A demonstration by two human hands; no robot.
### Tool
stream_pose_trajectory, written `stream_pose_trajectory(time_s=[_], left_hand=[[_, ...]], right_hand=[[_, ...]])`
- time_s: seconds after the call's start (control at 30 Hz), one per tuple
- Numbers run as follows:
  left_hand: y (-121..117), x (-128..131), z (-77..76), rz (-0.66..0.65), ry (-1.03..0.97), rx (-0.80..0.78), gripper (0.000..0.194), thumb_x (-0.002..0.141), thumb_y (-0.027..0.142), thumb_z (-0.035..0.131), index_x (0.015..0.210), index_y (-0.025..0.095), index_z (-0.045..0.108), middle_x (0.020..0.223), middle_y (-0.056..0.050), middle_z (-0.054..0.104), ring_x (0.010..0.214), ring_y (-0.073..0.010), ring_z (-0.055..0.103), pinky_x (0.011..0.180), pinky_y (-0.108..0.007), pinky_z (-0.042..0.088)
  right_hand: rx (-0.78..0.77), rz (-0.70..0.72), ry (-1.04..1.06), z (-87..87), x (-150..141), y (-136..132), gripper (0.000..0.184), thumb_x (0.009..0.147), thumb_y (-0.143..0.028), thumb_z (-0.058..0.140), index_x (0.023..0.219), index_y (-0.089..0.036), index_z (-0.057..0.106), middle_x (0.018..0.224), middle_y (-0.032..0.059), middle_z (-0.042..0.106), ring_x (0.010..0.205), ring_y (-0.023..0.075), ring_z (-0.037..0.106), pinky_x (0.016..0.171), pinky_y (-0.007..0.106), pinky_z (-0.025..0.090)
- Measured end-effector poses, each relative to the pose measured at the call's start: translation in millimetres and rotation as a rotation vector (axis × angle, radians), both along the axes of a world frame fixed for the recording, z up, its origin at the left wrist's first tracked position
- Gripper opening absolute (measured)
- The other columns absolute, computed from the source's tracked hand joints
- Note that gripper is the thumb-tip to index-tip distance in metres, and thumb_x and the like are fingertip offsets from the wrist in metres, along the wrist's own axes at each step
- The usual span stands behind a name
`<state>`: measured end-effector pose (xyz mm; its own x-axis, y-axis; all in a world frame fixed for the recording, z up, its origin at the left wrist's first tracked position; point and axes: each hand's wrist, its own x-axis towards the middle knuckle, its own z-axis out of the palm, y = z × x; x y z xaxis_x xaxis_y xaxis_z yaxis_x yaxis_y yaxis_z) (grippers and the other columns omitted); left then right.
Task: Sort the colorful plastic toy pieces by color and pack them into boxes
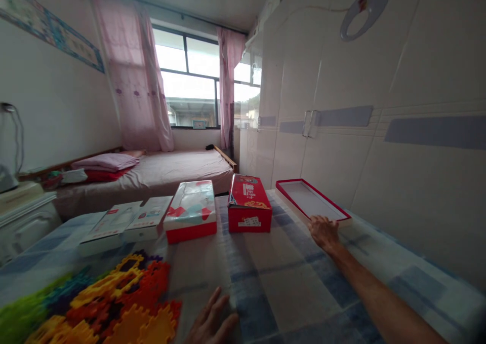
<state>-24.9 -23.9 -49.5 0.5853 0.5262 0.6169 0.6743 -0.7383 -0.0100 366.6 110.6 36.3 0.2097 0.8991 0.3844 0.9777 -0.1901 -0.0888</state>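
Note:
My right hand [323, 231] reaches forward over the checked bedspread [288, 283] and touches the near edge of an open red-rimmed box lid [311, 200]; its fingers curl at that edge. My left hand [211, 323] lies flat on the bedspread at the bottom, fingers spread, holding nothing, right beside a pile of bright foam puzzle pieces [102, 303]. A red box [248, 202] stands just left of the lid. A white and red box [192, 209] lies further left.
Two flat white boxes [127, 221] lie at the left. A second bed [159, 172] with pink pillows stands under the window. White wardrobe doors [360, 131] run along the right. A white cabinet [23, 217] is at the far left.

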Motion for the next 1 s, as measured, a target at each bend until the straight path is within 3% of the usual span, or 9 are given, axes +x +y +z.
stream_pose_trajectory(time_s=[0.1,0.2,0.3,0.37,0.6,0.7,0.8,0.9,1.0], left_hand=[[-25,15,30.2,0.063,-0.032,-0.107,0.033,0.069,0.014,0.056,0.102,0.021,0.060,0.125,-0.011,0.055,0.126,-0.0306,0.043,0.090,-0.039,0.052],[-50,22,77.2,0.128,-0.011,-0.342,0.039,0.070,0.011,0.055,0.107,0.020,0.059,0.135,-0.011,0.047,0.132,-0.0291,0.034,0.099,-0.043,0.045],[-67,4,114.6,0.152,-0.022,-0.420,0.040,0.077,0.015,0.053,0.116,0.022,0.055,0.139,-0.008,0.044,0.136,-0.0252,0.027,0.105,-0.043,0.038],[-77,-21,125.8,0.197,-0.026,-0.421,0.040,0.082,0.021,0.052,0.122,0.023,0.052,0.141,-0.007,0.041,0.136,-0.0238,0.026,0.106,-0.043,0.035],[-115,-138,105.3,0.541,0.098,-0.325,0.090,0.065,0.062,0.065,0.141,0.030,0.029,0.151,-0.010,0.021,0.138,-0.0367,0.016,0.108,-0.061,0.013],[-118,-192,87.7,0.873,-0.086,-0.274,0.075,0.079,0.061,0.047,0.142,0.025,0.028,0.151,-0.012,0.022,0.139,-0.0338,0.014,0.109,-0.057,0.014],[-108,-233,73.1,1.119,-0.392,-0.400,0.079,0.084,0.062,0.028,0.142,0.008,0.025,0.147,-0.020,0.027,0.137,-0.0321,0.022,0.109,-0.050,0.021],[-94,-240,66.9,1.082,-0.516,-0.520,0.083,0.084,0.063,0.026,0.141,0.004,0.023,0.146,-0.020,0.028,0.137,-0.0301,0.022,0.112,-0.047,0.019],[-85,-217,69.1,0.971,-0.556,-0.511,0.077,0.084,0.061,0.033,0.142,0.010,0.025,0.148,-0.016,0.025,0.138,-0.0287,0.020,0.112,-0.047,0.018]], right_hand=[[0.112,0.087,-0.070,2.7,-20,-15,0.034,0.087,-0.022,0.035,0.114,-0.012,0.054,0.117,0.0173,0.055,0.113,0.0295,0.044,0.098,0.049,0.025],[0.182,0.339,-0.016,4.0,-54,-34,0.036,0.087,-0.028,0.036,0.116,-0.014,0.052,0.119,0.0144,0.054,0.112,0.0271,0.047,0.098,0.041,0.031],[0.036,0.587,0.178,1.9,-100,-65,0.037,0.084,-0.035,0.042,0.117,-0.020,0.053,0.124,0.0105,0.052,0.115,0.0249,0.048,0.100,0.038,0.034],[-0.130,0.737,0.273,-0.3,-132,-90,0.045,0.082,-0.040,0.047,0.124,-0.023,0.049,0.131,0.0086,0.047,0.118,0.0240,0.046,0.101,0.038,0.035],[-0.440,1.131,0.310,4.2,-234,-142,0.081,0.071,-0.043,0.066,0.142,-0.032,0.027,0.150,0.0045,0.023,0.136,0.0282,0.023,0.108,0.049,0.026],[-0.446,1.191,0.352,7.5,-271,-143,0.076,0.076,-0.048,0.060,0.142,-0.031,0.026,0.151,0.0060,0.020,0.137,0.0277,0.020,0.109,0.051,0.021],[-0.412,1.188,0.412,0.1,-302,-139,0.075,0.079,-0.049,0.056,0.143,-0.028,0.025,0.152,0.0073,0.017,0.137,0.0265,0.019,0.109,0.048,0.021],[-0.388,1.173,0.446,-13.2,-320,-136,0.075,0.078,-0.045,0.057,0.143,-0.028,0.023,0.152,0.0070,0.016,0.138,0.0259,0.018,0.110,0.046,0.021],[-0.359,1.175,0.472,-19.9,-322,-134,0.073,0.079,-0.045,0.055,0.143,-0.028,0.023,0.151,0.0065,0.018,0.137,0.0254,0.019,0.110,0.046,0.020]])
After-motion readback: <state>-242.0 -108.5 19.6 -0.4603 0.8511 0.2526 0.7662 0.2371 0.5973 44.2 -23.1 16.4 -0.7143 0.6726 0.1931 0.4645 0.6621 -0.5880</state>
